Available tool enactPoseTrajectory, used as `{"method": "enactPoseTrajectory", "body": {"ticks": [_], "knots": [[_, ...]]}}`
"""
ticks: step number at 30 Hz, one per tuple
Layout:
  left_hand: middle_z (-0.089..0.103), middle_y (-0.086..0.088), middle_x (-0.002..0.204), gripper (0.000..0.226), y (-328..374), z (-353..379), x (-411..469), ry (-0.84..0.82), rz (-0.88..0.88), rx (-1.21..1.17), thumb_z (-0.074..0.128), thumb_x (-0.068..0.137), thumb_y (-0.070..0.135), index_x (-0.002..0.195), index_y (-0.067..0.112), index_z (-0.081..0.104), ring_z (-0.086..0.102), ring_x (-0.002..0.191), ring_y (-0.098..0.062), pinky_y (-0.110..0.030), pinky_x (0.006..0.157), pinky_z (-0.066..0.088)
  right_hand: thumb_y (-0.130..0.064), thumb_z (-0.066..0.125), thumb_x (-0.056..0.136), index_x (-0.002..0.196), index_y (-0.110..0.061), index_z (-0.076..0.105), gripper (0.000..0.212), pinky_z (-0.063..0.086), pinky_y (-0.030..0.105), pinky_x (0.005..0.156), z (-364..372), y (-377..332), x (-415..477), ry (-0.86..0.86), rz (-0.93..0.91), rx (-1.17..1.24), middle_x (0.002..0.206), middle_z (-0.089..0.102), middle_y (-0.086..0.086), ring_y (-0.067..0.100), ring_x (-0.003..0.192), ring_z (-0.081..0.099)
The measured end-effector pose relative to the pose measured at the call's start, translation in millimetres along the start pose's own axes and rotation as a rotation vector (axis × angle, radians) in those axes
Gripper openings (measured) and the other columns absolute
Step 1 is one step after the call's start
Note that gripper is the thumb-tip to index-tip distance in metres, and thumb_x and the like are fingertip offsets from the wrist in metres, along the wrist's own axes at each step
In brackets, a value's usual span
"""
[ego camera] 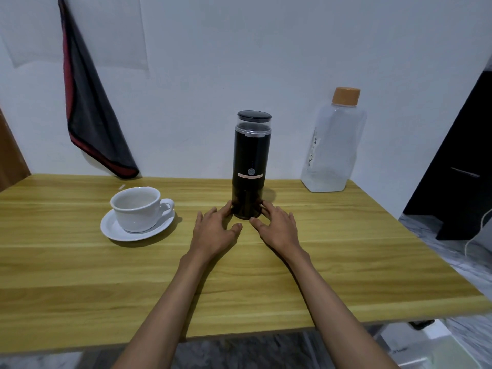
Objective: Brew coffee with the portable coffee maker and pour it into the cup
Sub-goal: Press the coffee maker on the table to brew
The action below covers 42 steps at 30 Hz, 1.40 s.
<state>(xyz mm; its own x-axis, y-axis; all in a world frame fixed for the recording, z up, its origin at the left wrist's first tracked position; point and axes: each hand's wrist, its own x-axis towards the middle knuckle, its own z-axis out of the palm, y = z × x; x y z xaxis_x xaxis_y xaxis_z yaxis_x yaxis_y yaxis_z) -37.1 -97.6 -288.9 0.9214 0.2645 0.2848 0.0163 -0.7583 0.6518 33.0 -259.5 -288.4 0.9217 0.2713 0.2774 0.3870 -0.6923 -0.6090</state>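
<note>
From the head view, the coffee maker (251, 166) stands upright mid-surface (80, 275), the cup (137, 207) on its saucer (114, 231) to its left. Left hand (214, 230) and right hand (277, 226) are spread, fingertips touching its base, not gripping. Brewing looks unstarted; next probably calls for a firm grip or a button press. Its contents are hidden behind dark walls; the bottle (332, 145) looks nearly empty.

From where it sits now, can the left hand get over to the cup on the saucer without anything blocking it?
Probably yes. The left hand rests at the base of the coffee maker, and only bare table lies between it and the cup to its left. The cup's handle faces the hand.
</note>
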Motion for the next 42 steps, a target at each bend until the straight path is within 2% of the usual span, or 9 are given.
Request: {"method": "enactPoseTrajectory", "body": {"ticks": [17,42], "knots": [[0.051,0.002,0.148,0.071,1.0,-0.5,0.4,0.004,0.009,-0.009,0.062,0.092,0.041,0.155,0.029,0.030,0.031,0.146,-0.024,-0.048,0.123,0.006,-0.045,0.061,0.094,0.148,-0.032,0.043,0.058,0.009,0.047,0.122,-1.0,-1.3,-1.7,0.000,0.007,0.016,0.139,0.060,-0.007,0.020,0.143,0.035],[0.048,-0.001,0.151,0.071,0.7,-0.7,0.0,0.002,-0.007,0.002,0.062,0.093,0.041,0.155,0.030,0.029,0.026,0.149,-0.022,-0.046,0.123,0.003,-0.045,0.059,0.095,0.147,-0.030,0.043,0.057,0.010,0.048,0.123,-3.1,-3.4,-2.8,-0.008,0.006,0.007,0.139,0.059,-0.004,0.022,0.143,0.036]]}}
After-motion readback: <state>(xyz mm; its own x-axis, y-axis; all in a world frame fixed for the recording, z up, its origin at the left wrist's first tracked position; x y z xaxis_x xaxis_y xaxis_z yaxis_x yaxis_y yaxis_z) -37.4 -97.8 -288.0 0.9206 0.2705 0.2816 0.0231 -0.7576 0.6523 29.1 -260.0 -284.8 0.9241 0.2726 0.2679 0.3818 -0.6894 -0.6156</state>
